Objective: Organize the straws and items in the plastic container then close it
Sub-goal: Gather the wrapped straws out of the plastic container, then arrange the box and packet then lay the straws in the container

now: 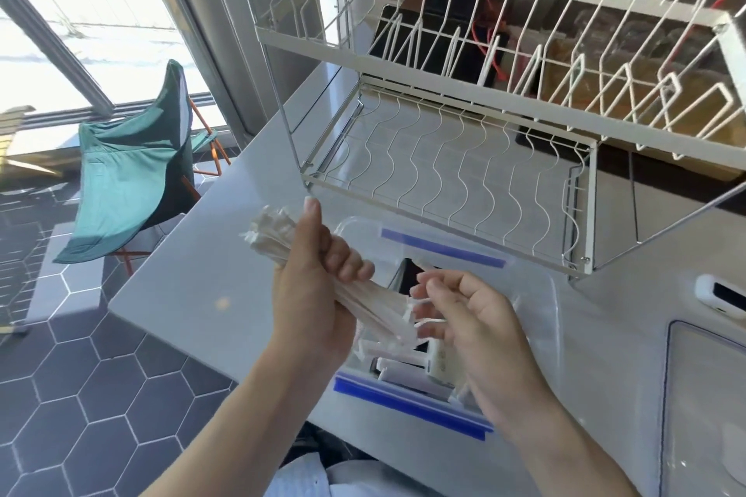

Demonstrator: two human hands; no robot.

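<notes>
Grey table (242,262), plastic container (537,319) before dish rack (464,173): left hand (311,295) gripped straws (363,307) above container; right hand (464,319), fingers loosely spread, should square their ends before lowering

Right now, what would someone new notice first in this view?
Probably the left hand gripping a bundle of paper-wrapped straws above the open plastic container, with the right hand touching the bundle's near end. Behind them stands a big white wire dish rack, and a green folding chair sits left on the tiled floor.
</notes>
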